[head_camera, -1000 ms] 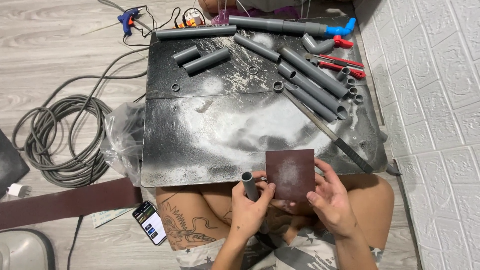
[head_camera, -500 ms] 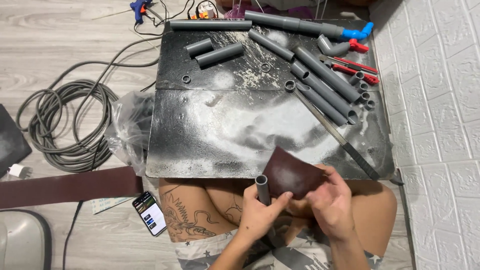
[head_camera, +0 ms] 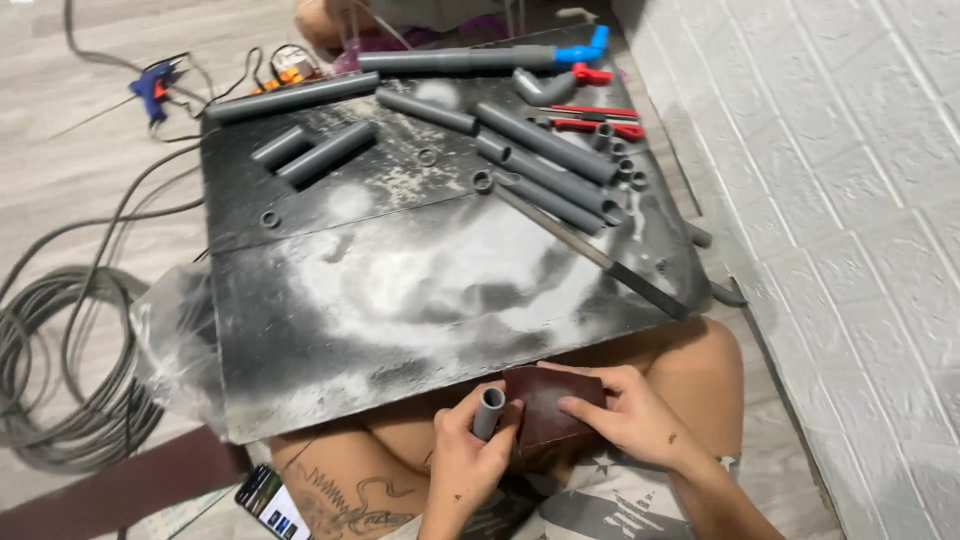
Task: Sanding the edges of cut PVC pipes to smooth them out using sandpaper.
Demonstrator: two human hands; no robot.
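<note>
my left hand [head_camera: 468, 462] is wrapped around a short grey pipe piece [head_camera: 488, 413], fingers closed tight on it, its open end pointing up and away from me, just over my lap. my right hand [head_camera: 622, 415] holds a dark brown square of sandpaper [head_camera: 538, 405] right beside the pipe, fingers laid flat across its top and thumb under it; the sheet curls toward the pipe and seems to touch its side, though i cannot tell for sure.

both hands sit at the near edge of the black tabletop [head_camera: 400, 300], which is dusted with pale powder through the middle. at its far right lies a bundle of longer grey pipes [head_camera: 545, 160] side by side, with a long flat file [head_camera: 590, 252] running slantwise just in front of them. a few small grey rings [head_camera: 620, 160] sit next to the pipes, and a red cutter [head_camera: 590, 118] lies behind them. two shorter pipe lengths [head_camera: 310, 152] lie at the far left of the top.

on the floor to my left are a coil of grey cable [head_camera: 60, 370], a clear plastic bag [head_camera: 175, 340] against the board's edge, and a phone [head_camera: 268, 498] by my knee. a blue glue gun [head_camera: 152, 80] lies well off at the far left.
</note>
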